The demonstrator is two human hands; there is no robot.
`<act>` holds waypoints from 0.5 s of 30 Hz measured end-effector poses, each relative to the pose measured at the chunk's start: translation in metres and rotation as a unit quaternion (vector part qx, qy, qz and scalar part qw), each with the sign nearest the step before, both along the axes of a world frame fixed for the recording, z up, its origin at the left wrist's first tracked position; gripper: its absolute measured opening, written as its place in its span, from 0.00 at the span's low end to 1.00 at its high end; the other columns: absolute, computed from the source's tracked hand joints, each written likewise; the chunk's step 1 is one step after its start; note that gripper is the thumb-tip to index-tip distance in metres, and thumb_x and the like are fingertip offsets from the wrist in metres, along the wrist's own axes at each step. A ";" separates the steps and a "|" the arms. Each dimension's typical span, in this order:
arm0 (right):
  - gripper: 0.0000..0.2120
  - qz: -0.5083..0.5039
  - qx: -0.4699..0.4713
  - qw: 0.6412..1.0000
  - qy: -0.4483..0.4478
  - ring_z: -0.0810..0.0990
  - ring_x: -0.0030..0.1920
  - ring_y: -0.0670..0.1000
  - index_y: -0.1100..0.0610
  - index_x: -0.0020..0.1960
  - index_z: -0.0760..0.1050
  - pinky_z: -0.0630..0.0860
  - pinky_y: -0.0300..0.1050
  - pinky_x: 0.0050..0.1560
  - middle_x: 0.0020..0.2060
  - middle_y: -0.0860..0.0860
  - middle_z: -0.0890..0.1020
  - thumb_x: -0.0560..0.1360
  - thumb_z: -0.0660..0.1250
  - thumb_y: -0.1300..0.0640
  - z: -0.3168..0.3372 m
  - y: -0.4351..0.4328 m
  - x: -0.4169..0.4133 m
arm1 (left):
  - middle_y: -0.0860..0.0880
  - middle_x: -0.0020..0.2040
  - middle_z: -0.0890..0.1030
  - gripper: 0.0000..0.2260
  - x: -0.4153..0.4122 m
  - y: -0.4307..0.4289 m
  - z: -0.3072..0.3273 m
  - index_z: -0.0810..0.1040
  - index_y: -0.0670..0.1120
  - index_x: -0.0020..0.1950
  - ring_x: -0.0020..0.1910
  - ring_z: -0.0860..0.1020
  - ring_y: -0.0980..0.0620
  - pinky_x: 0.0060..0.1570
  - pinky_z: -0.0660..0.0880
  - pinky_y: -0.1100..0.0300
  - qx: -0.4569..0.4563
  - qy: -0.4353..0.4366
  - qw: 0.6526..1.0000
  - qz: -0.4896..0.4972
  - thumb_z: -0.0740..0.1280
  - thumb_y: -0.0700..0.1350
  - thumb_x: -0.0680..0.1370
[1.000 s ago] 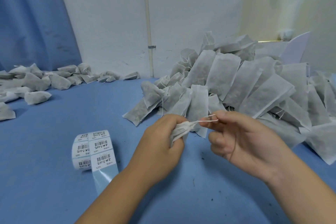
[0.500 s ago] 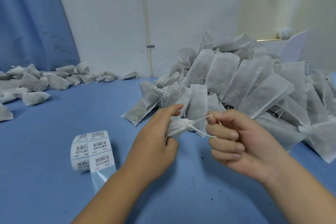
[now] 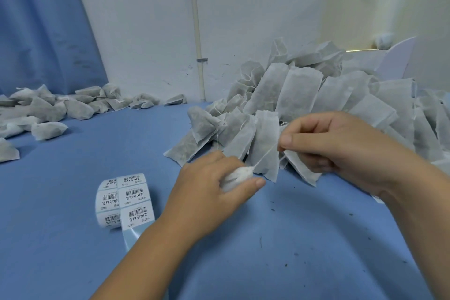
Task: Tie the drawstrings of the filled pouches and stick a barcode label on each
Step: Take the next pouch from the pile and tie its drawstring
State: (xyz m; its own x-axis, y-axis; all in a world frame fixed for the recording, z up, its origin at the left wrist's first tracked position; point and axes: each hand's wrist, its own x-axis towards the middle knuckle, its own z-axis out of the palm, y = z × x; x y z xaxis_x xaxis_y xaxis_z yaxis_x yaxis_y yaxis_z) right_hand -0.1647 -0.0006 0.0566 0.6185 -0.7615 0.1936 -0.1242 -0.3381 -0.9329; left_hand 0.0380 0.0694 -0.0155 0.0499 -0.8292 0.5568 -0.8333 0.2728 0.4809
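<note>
Two hands, wider apart than half a second ago. The left hand (image 3: 211,192) has sunk closer to the blue cloth-covered bench (image 3: 267,246), fingers and thumb curled round a small white gathered fabric pouch (image 3: 235,176). The right hand (image 3: 341,148) has moved up and to the right, pinching the thin white drawstring (image 3: 265,153) between thumb and forefinger. The string now runs taut and longer from the pouch neck to that pinch. The roll of white barcode labels (image 3: 124,200) lies where it was, left of the left wrist, with its blue backing tail trailing toward the viewer.

Bench surface flecked with dark crumbs. A large heap of flat grey-white filled pouches (image 3: 304,95) is banked behind the hands and to the right. A looser scatter of plump pouches (image 3: 48,109) sits far left. Behind are a blue curtain (image 3: 43,31), a scuffed white wall (image 3: 255,19) and a vertical white pipe (image 3: 196,31).
</note>
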 end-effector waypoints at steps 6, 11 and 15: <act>0.08 -0.011 -0.052 0.998 -0.031 0.61 0.25 0.47 0.58 0.37 0.82 0.61 0.34 0.24 0.23 0.48 0.67 0.65 0.75 0.53 0.000 0.001 0.018 | 0.54 0.44 0.82 0.15 0.000 0.001 0.002 0.83 0.46 0.47 0.45 0.78 0.57 0.47 0.72 0.66 -0.043 0.068 0.997 -0.020 0.60 0.53 0.76; 0.06 -0.047 -0.099 0.994 -0.003 0.63 0.23 0.43 0.56 0.36 0.82 0.61 0.32 0.24 0.22 0.44 0.67 0.69 0.74 0.54 0.001 0.000 0.022 | 0.62 0.43 0.81 0.15 -0.004 0.005 0.009 0.80 0.51 0.62 0.41 0.77 0.64 0.44 0.69 0.76 -0.052 0.119 0.989 -0.071 0.61 0.41 0.78; 0.07 -0.089 -0.158 0.983 -0.032 0.66 0.22 0.40 0.54 0.34 0.81 0.63 0.29 0.23 0.21 0.42 0.70 0.71 0.74 0.58 0.005 -0.001 0.023 | 0.62 0.33 0.77 0.08 -0.011 0.007 0.016 0.79 0.63 0.49 0.36 0.75 0.63 0.39 0.68 0.73 -0.028 0.153 0.985 -0.069 0.60 0.55 0.78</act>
State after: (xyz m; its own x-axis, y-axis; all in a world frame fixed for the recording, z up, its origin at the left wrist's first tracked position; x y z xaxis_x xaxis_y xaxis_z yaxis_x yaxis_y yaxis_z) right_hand -0.1420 -0.0012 0.0617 0.4595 -0.7527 0.4715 -0.1530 -0.5900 -0.7928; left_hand 0.0273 0.0764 0.0001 0.1119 -0.8086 0.5776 -0.6046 0.4059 0.6854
